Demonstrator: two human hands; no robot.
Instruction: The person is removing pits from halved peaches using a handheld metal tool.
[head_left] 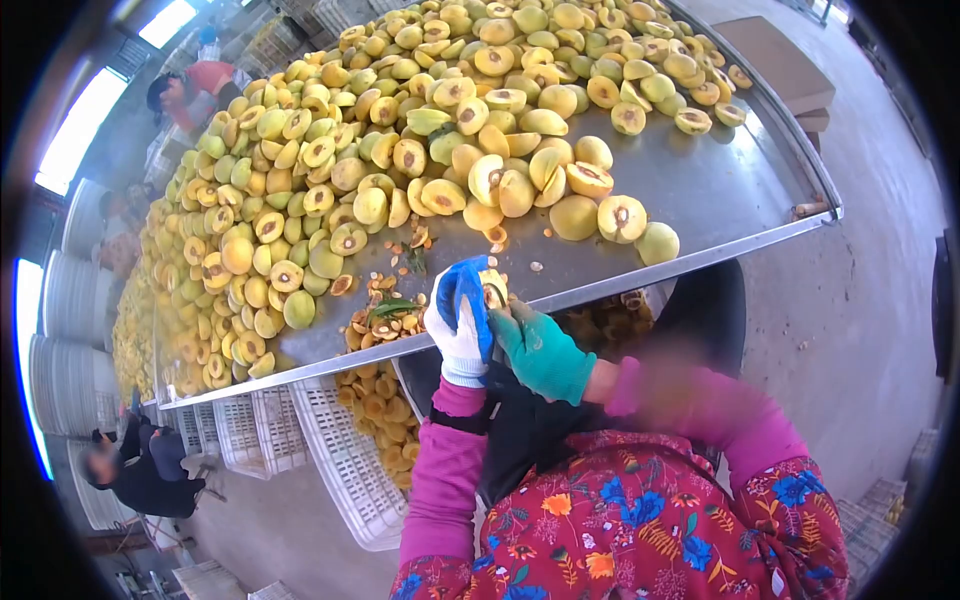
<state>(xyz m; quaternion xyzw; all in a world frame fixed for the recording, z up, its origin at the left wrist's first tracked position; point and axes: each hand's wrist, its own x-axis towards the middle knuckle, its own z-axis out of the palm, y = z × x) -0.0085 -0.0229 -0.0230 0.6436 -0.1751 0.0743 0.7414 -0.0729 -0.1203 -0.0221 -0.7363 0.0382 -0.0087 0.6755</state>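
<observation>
My left hand [462, 318], in a white and blue glove, is closed around a cut yellow peach half [494, 289] above the table's front edge. Against the near side of that fruit is my right hand [545, 352], in a green glove with its fingers curled. Whether a small tool sits in those fingers is hidden. Just beyond my hands, a large heap of yellow peach halves [415, 150] covers much of the metal table [700, 200], many with brown pits showing. Pits and scraps [385, 318] lie left of my left hand.
The table's raised metal rim [690, 262] runs in front of me. Below stands a white crate [345, 465] holding peach halves. Other people [150, 470] are at the left, near stacked white baskets [75, 300]. A cardboard box [780, 65] is at the far right.
</observation>
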